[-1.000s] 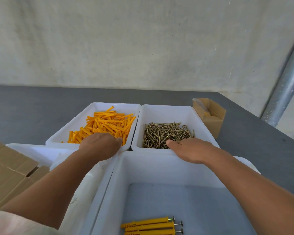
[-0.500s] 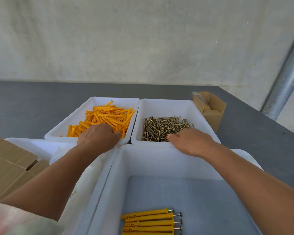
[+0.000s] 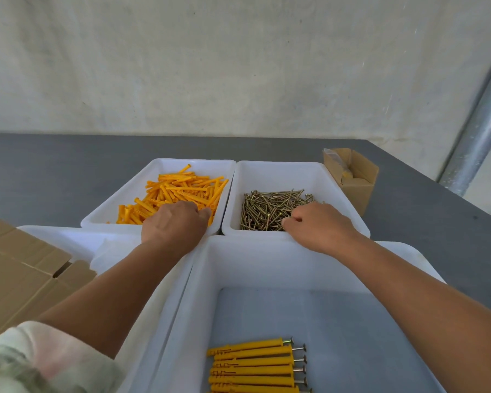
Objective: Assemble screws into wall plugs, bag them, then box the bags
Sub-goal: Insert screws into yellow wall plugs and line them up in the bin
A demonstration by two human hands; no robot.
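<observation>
From the head camera, a grey tabletop (image 3: 54,171) holds four white trays.

At the back on the left, one tray (image 3: 165,163) is full of orange wall plugs (image 3: 182,188). The left hand (image 3: 173,222) reaches into it. Its back faces up and its fingers curl down into the pile. The grip is hidden under the hand, so I cannot tell if it has hold of a plug.

Just beside it on the right, another tray (image 3: 281,174) holds a heap of brassy screws (image 3: 267,208). The right hand (image 3: 321,225) rests on the near side of the heap. Its fingers are bent and its thumb touches the screws. I cannot tell if this grip has a screw in it.

In front of those two sits a big tray (image 3: 267,259), under the right arm. A few plugs with screws in them (image 3: 253,364) lie side by side at its near edge, with the screw heads pointing right.

A fourth tray (image 3: 68,236) is on the left, under the left arm. Brown flat cardboard (image 3: 20,273) lies over its left part.

A small open cardboard box (image 3: 357,182) stands near the right side of the screw tray. A shiny metal pole (image 3: 482,131) leans up at the far right. A pale sleeve (image 3: 40,355) shows at the bottom left.
</observation>
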